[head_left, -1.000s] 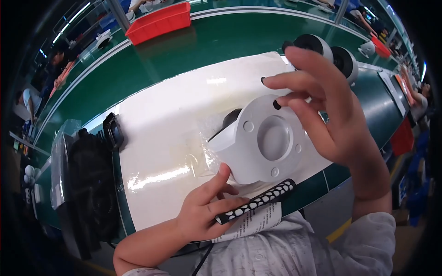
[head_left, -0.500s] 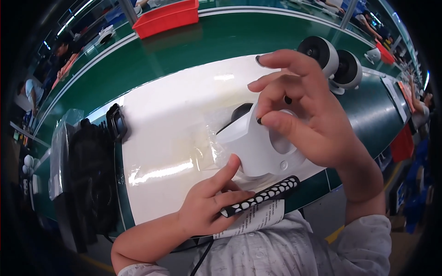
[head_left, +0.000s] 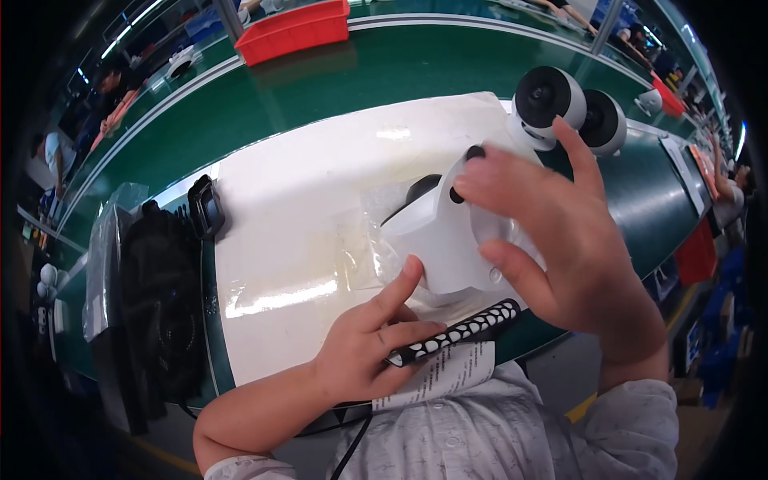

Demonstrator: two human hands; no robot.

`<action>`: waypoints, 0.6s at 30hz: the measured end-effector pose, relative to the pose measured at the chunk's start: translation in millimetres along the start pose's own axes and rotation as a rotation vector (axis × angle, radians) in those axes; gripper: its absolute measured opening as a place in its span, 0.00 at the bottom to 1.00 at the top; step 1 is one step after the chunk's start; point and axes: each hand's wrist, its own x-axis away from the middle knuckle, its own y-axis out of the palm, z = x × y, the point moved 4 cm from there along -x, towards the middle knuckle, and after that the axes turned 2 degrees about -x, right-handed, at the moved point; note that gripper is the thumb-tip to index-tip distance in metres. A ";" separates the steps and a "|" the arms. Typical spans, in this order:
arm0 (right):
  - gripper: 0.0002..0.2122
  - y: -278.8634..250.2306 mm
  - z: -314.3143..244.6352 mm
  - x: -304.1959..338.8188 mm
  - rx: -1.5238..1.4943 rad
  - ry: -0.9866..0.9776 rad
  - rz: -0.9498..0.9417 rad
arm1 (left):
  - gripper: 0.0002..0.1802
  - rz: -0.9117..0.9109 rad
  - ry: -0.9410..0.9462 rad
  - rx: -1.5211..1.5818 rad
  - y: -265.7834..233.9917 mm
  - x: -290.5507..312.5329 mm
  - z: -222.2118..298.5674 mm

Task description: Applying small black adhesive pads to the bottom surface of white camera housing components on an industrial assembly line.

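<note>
A white curved plastic housing lies tilted on a piece of clear plastic film, with a round opening in its side. Two small black round pieces show near its upper edge. My right hand, smeared by motion, is over the housing, fingers apart. One of its fingertips is at the lower black piece; whether it touches is unclear. My left hand has its fingers closed around a black rod with a white scale pattern. Its thumb tip is up against the housing's lower left side. A printed white paper sheet hangs below the rod.
Two white-and-black round camera-like units stand at the back right. At left lie a black bag-like bundle, a black frame-shaped part and clear plastic wrap. A red bin stands beyond the white mat. Other people work farther off.
My right hand has moved down and right, and its fingers have spread from a pinch. A black piece now shows at the housing near its fingertip. The left hand has hardly moved.
</note>
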 end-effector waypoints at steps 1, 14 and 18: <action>0.19 -1.4 4.2 3.9 -0.023 0.049 0.102 | 0.19 0.035 -0.018 0.006 0.2 -0.1 -0.2; 0.03 37.1 16.3 48.0 -0.772 0.412 0.270 | 0.17 0.102 0.014 0.042 1.2 -2.5 -6.3; 0.02 39.1 17.2 49.0 -0.697 0.363 0.296 | 0.17 0.115 0.008 0.046 1.3 -2.5 -5.5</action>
